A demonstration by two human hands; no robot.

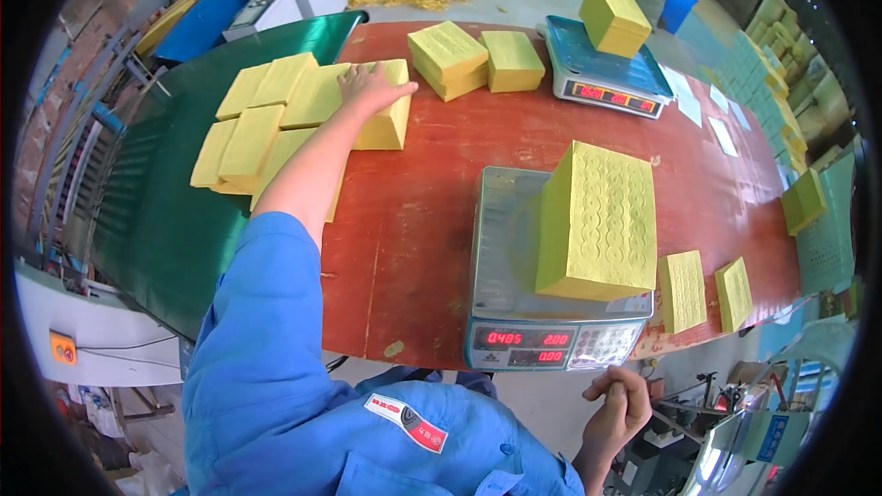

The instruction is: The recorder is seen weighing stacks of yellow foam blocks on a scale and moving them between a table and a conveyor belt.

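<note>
My left hand (367, 89) reaches out to the far left and rests, fingers spread, on top of a yellow paper stack (393, 124). That stack is at the right end of a group of yellow paper stacks (253, 142); my forearm hides some of them. My right hand (620, 409) is low in front of the near weighing scale (496, 220), its fingers curled in with nothing visible in them. One tall yellow paper stack (597, 230), its top stamped with a wavy pattern, sits on that scale's pan. Red digits glow on its display.
Two more paper stacks (447, 55) lie at the back of the red table (404, 248). A second scale (606, 83) bears another stack (616, 18). Two thin paper bundles (682, 292) stand near the right edge. A green belt surface (147, 184) adjoins the table's left side.
</note>
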